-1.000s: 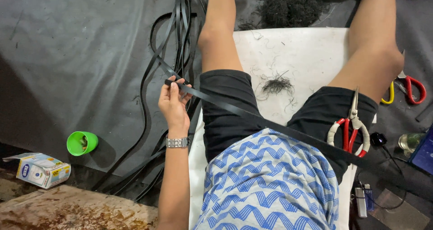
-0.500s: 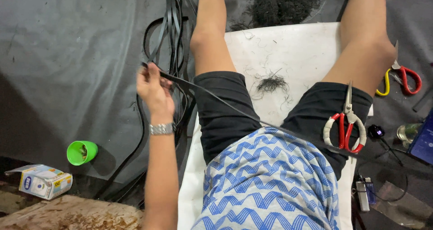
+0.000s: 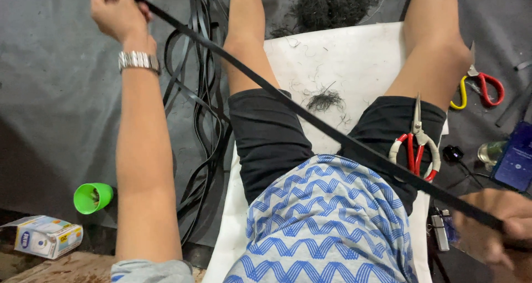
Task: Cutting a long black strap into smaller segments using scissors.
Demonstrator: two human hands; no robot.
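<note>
The strap [image 3: 310,114] runs taut on a diagonal, far-left to near-right, each end pinched in closed hands: left [image 3: 117,12], right [image 3: 496,227]

A long, flat black strap [image 3: 310,119] — narrow, matte, of even width — is seen drawn taut in a straight diagonal line. Its upper end is held at the upper left of the view, in the left hand [image 3: 117,12], which is closed around it. From there it runs down and to the right, passing across both thighs and the black shorts, to the lower right — where it is gripped by the right hand [image 3: 499,227]. No slack or twist is visible.
</note>
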